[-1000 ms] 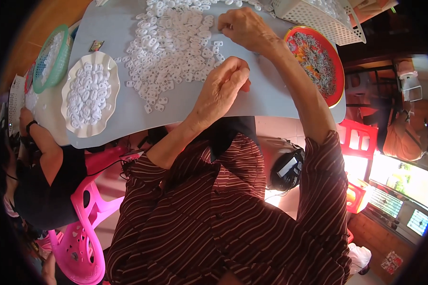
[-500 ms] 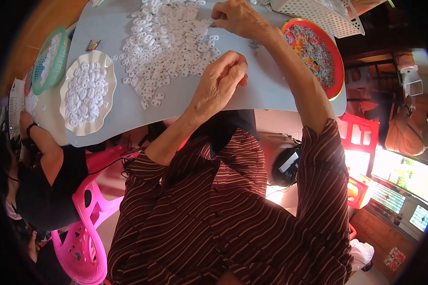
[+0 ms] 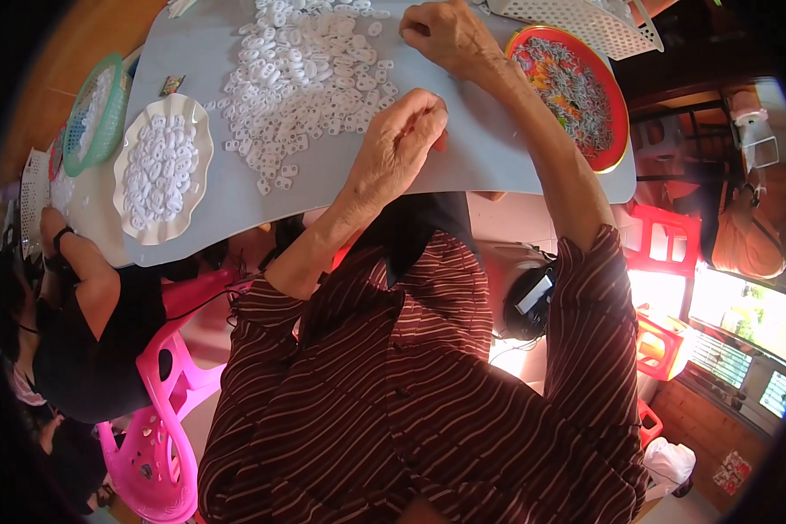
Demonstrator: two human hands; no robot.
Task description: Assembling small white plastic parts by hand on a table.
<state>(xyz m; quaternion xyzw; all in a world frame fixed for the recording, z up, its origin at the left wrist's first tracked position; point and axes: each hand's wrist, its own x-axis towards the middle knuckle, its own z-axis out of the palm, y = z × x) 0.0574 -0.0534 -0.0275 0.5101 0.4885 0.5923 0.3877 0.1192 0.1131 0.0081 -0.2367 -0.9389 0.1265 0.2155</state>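
Observation:
My left hand (image 3: 399,144) is raised over the near part of the grey-blue table (image 3: 323,179), its fingers curled closed; what they hold, if anything, is hidden. Farther off and to the right, my right hand (image 3: 452,39) is also closed, with bent fingers pointing left and whatever is in them out of sight. Beside both hands, on their left, spreads a loose pile of small white plastic pieces (image 3: 297,79), oval and with holes. Right of my right forearm lies a red, yellow-rimmed tray (image 3: 618,131) holding many small grey metal-looking pieces (image 3: 576,96).
A cream wavy-edged dish (image 3: 203,166) of white pieces sits at the left, near a green basket (image 3: 118,113). A white perforated basket (image 3: 585,26) stands at the far right. Another person's arm (image 3: 87,262) shows at left, above a pink chair (image 3: 179,419).
My right hand has drawn slightly right, away from the edge of the white pile. My left hand stays closed in nearly the same place. The whole view has shifted a little.

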